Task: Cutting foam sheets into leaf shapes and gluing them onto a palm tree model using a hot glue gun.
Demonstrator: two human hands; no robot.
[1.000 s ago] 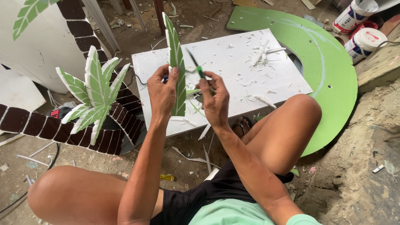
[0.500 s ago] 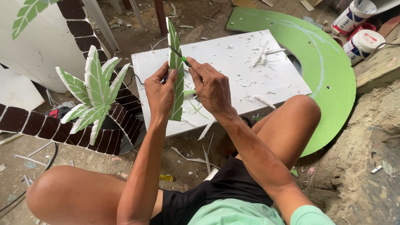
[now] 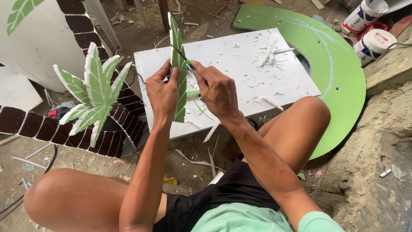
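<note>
My left hand [image 3: 162,92] grips a long green and white foam leaf [image 3: 179,73] and holds it upright on its edge. My right hand [image 3: 216,90] is closed around a green-handled craft knife [image 3: 183,57], whose blade rests against the leaf's upper edge. Both hands are above the near left part of a white foam board [image 3: 240,68] strewn with white shavings. My bare knees frame the hands on both sides.
A finished cluster of green and white foam leaves [image 3: 92,90] sits on a brown-tiled foam trunk [image 3: 56,129] at left. A large green foam ring [image 3: 334,64] lies at right, with two paint tubs [image 3: 369,30] beyond it. Foam scraps litter the dirt floor.
My right hand has moved up along the leaf, bringing the knife from the leaf's middle to its upper edge. The left hand keeps hold of the leaf.
</note>
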